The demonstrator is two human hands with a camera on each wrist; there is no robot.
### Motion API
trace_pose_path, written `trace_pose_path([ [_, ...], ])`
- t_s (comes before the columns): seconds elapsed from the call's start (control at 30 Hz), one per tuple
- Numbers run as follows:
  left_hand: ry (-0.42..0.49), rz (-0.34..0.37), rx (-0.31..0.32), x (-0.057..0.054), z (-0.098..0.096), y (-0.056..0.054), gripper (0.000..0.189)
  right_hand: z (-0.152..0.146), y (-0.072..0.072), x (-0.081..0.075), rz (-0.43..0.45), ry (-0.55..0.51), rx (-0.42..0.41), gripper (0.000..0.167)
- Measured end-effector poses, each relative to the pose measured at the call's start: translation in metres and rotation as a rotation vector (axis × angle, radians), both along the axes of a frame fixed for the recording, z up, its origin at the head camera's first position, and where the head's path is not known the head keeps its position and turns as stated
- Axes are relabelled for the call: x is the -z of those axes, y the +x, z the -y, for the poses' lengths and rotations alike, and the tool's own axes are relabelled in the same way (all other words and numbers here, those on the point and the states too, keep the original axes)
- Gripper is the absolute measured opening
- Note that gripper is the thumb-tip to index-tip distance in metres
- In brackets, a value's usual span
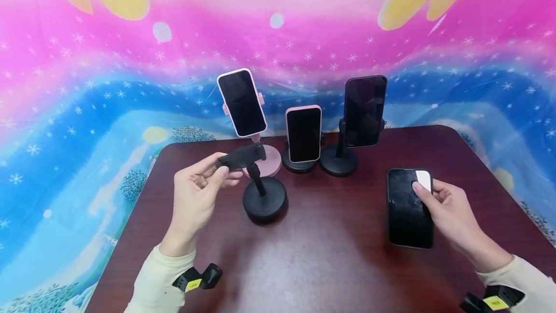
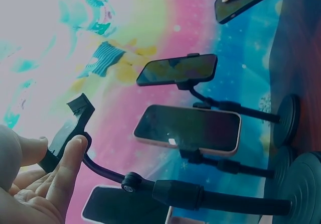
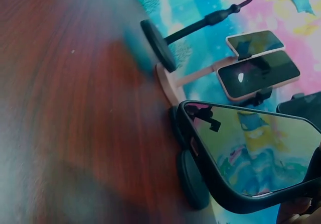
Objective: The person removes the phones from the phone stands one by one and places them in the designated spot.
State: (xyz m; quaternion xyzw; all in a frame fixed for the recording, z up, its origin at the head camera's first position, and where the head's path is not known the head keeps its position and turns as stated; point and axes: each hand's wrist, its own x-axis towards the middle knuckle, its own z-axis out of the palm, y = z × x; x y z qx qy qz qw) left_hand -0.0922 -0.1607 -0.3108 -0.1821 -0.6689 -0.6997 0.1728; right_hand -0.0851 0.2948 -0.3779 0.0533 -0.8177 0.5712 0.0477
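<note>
Against patterned cloth (image 1: 288, 66), at a dark red table (image 1: 321, 255): pinching a black stand (image 1: 264, 198) by its holder (image 1: 241, 157) with left fingers (image 1: 216, 181); gripping with right fingers (image 1: 425, 198), over the table's right side, a black phone (image 1: 408, 223), likely rigid, slick-screened, fragile; best held by the side edges.

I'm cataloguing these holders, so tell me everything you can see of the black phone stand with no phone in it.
The matte black, plastic-looking phone stand has a thick round base, a straight stem with a wider collar, a jointed, curved neck and a lipped, bracket-like clamp on top. The base sits flat on the glossy reddish-brown table, nearer the person than the pink round-based stand. The person's left hand pinches the clamp, which is tilted.
</note>
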Motion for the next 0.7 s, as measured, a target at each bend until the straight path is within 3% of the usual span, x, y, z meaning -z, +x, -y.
trace_pose_path([
  [0.3, 0.005, 0.012, -0.040, -0.003, 0.014, 0.001, 0.026, -0.014, 0.002, 0.006, -0.005, 0.151, 0.051, 0.023],
  [0.57, 0.026, 0.031, -0.072, -0.008, 0.028, -0.002, 0.029, -0.026, 0.006, 0.010, 0.020, 0.156, 0.053, 0.028],
  [0.7, 0.031, 0.016, -0.061, -0.010, 0.033, -0.004, 0.029, -0.035, 0.007, 0.014, 0.043, 0.110, 0.032, 0.034],
])
